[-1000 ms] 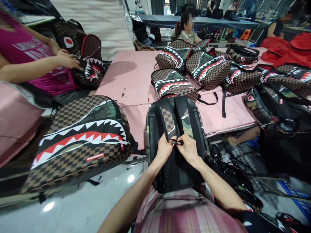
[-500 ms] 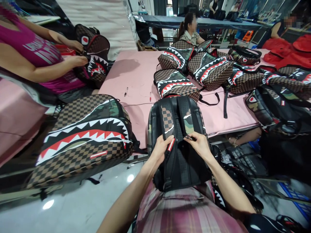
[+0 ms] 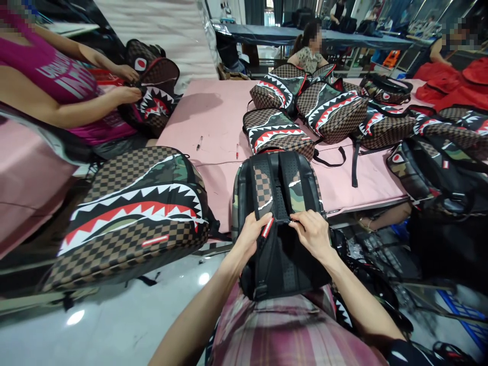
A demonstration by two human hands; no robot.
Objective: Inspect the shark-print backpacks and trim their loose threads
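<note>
Plainly, the backpack (image 3: 284, 274) lies between both forearms, its long axis running from the person's lap toward the counter (image 3: 213, 117). The left hand's (image 3: 247, 236) fingers pinch a strap beside the red-and-white label (image 3: 268, 227); level with them, just across the middle, the right hand's (image 3: 313, 234) fingers grip something too small to identify.

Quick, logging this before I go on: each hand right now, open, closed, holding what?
Left hand: closed on the shoulder strap, thumb by the red-and-white label.
Right hand: closed, fingertips pinched; what's between them is too small to tell.
</note>
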